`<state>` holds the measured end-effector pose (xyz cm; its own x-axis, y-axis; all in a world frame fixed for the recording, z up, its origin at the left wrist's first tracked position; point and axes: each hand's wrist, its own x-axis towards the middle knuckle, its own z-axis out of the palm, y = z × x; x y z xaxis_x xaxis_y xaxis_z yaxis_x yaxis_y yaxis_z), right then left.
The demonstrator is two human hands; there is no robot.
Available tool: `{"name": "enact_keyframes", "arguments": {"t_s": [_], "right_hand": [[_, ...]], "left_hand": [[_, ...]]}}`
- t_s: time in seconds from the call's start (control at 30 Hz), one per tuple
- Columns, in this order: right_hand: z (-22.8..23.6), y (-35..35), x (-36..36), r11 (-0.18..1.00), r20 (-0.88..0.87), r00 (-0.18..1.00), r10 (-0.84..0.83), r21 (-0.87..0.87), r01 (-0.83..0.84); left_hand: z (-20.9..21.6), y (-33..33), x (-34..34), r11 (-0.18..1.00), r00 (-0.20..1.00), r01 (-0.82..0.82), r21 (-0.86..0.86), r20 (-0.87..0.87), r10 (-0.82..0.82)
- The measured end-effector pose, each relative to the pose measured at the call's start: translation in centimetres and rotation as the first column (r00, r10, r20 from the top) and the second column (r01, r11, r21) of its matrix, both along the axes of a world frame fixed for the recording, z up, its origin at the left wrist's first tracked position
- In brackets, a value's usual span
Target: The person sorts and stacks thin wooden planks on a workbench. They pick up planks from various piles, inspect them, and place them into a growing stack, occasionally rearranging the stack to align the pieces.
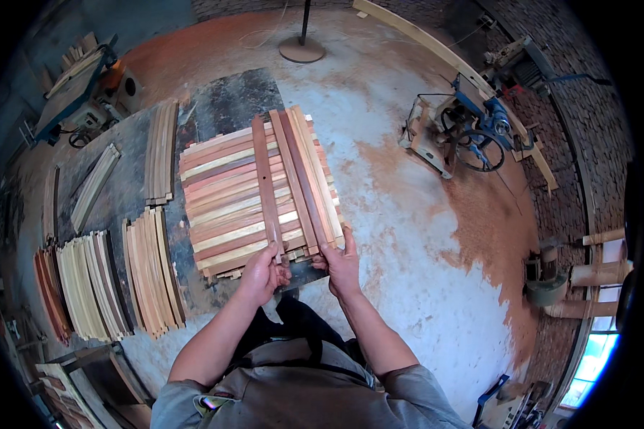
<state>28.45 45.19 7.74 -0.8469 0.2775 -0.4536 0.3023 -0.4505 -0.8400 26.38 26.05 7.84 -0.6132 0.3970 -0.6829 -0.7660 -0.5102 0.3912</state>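
Note:
A stack of wooden strips (222, 189) in pale, pink and brown tones lies crosswise in front of me, with more strips on top running away from me. My left hand (266, 275) is closed, its thumb and curled fingers at the near end of a reddish-brown wooden strip (265, 177) that has a small dark spot midway. My right hand (341, 266) grips the near ends of several wooden strips (308, 175), brown and pale, lying side by side along the stack's right part. A gap separates these from the reddish-brown strip. The undersides of the held ends are hidden.
Left of the stack, bundles of pale strips (86, 286) and pinkish strips (150, 272) lie on the dark table (222, 96). Beyond stands a saw table (71, 96). A machine with a handwheel (479, 150) stands at right near sawdust (479, 229). A round-based stand (302, 50) is at the back.

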Motion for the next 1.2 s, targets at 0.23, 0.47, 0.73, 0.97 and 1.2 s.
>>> {"name": "enact_keyframes", "arguments": {"t_s": [0.23, 0.47, 0.73, 0.97, 1.2], "right_hand": [[1.4, -0.1, 3.2, 0.999, 0.042, 0.999, -0.023, 0.027, 0.022], [4.7, 1.8, 4.3, 0.961, 0.079, 0.976, 0.203, -0.205, -0.184], [5.3, 2.5, 4.5, 0.88, -0.071, 0.896, 0.438, -0.169, -0.443], [4.5, -2.2, 3.7, 0.787, 0.009, 0.79, 0.614, 0.08, -0.612], [2.3, -5.7, 4.6, 0.634, 0.012, 0.73, 0.683, 0.488, -0.6]], "left_hand": [[-0.1, -0.7, 1.2, 0.992, 0.985, 0.056, -0.112, -0.155, -0.073], [1.0, -0.2, -0.1, 0.998, 0.998, 0.05, -0.043, -0.044, -0.052], [3.3, 0.1, 0.6, 0.991, 0.979, -0.118, -0.065, -0.177, 0.105], [0.9, -0.2, 4.8, 0.933, 0.945, -0.219, -0.286, -0.298, 0.131], [0.3, -0.1, 5.8, 0.929, 0.923, -0.249, -0.274, -0.358, 0.141]]}}
